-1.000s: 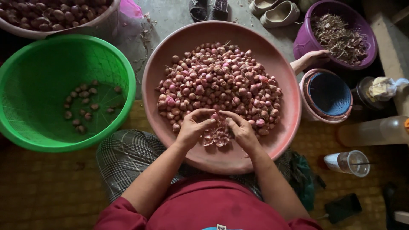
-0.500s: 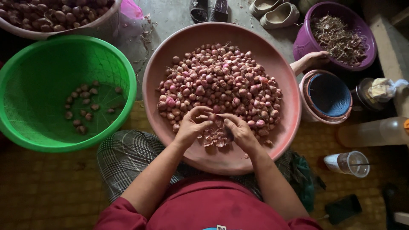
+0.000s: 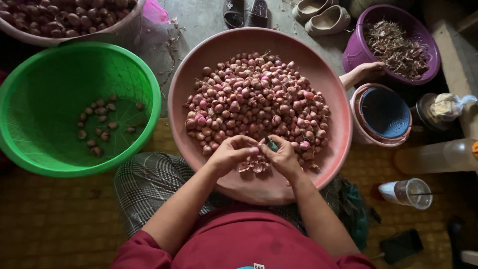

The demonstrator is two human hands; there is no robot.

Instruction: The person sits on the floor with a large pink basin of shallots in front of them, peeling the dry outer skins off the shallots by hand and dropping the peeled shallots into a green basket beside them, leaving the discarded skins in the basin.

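Pink basin [image 3: 334, 149] on lap, holding shallot pile [image 3: 254, 102] at centre. Green basket [image 3: 144, 79] to its left, few shallots [image 3: 102, 124] inside. Left hand [image 3: 230, 154] and right hand [image 3: 285, 157] together over basin's near edge, above loose skins [image 3: 253, 165]. Left fingers closed, contents hidden. Right hand closed on small knife [image 3: 272, 145].

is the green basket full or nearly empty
Nearly empty: the green basket holds only a scatter of small bulbs on its bottom, with most of its mesh floor bare.
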